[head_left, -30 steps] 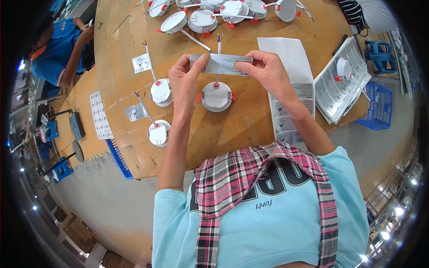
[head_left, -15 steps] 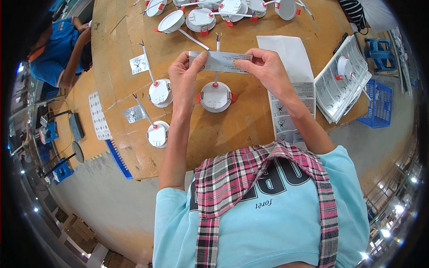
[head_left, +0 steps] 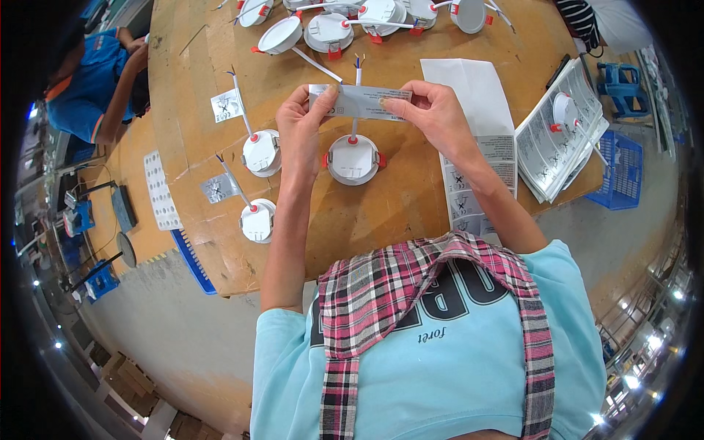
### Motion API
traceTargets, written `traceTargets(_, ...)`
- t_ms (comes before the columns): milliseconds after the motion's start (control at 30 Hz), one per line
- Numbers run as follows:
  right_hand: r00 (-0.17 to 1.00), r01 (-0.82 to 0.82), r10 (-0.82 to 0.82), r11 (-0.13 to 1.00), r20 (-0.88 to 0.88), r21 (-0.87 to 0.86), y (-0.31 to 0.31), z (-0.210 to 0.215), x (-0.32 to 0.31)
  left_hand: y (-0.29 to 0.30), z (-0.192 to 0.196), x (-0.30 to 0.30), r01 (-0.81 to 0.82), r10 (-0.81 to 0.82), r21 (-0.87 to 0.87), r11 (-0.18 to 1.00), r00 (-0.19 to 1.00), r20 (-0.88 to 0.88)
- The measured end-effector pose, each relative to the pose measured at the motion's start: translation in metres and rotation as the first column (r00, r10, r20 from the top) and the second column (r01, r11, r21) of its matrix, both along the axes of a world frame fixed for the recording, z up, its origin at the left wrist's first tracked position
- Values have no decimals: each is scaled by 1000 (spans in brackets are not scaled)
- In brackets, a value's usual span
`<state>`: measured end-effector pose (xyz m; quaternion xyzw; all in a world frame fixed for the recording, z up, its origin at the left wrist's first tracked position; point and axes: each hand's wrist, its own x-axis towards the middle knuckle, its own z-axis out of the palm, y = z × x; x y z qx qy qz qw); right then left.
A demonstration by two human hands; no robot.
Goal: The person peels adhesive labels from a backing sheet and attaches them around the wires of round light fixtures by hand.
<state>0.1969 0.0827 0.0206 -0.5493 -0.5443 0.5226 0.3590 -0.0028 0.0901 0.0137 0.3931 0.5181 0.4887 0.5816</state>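
Note:
A silver-white printed label [head_left: 361, 102] is stretched level between my two hands. My left hand [head_left: 306, 117] pinches its left end, thumb in front. Its right end is pinched by my right hand [head_left: 433, 114]. Behind the label runs the white cable of a round white downlight [head_left: 353, 160] with red-tipped clips; bare wire ends show above the label. Left of my left forearm lie two more downlights, an upper one [head_left: 261, 153] and a lower one [head_left: 257, 221]. Each of their cables carries a silver label, the upper label [head_left: 227, 105] and the lower label [head_left: 218, 188].
Several downlights [head_left: 328, 32] crowd the far side of the brown table [head_left: 213, 257]. A label sheet [head_left: 469, 95] lies by my right arm. Further right, one downlight [head_left: 566, 110] sits on a stack of label sheets [head_left: 539, 158]. A person in blue [head_left: 95, 88] sits at far left.
Both hands hold the label in nearly the same place, with only a very slight shift. The downlights and sheets on the table stay where they were.

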Motion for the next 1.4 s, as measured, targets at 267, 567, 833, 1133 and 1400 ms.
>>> traceTargets(267,999,14,-14,1000,-52,16,0,-8,0,0,-3,-1,31,-29,-36,999,997,75)
traceTargets(567,999,31,-30,999,-17,25,0,-2,-1,0,-7,-5,111,-77,-114,987,961,267)
traceTargets(833,906,-80,44,995,422,67,-6,12,4,4,-4,-3,154,-103,-140,978,942,320)
traceTargets(1133,894,-258,78,895,441,365,19,23,-4,4,-7,11,206,-162,-106,973,931,327)
traceTargets(1400,967,-88,34,975,254,204,20,13,-4,-10,-4,20,3,-3,-63,998,1000,9)
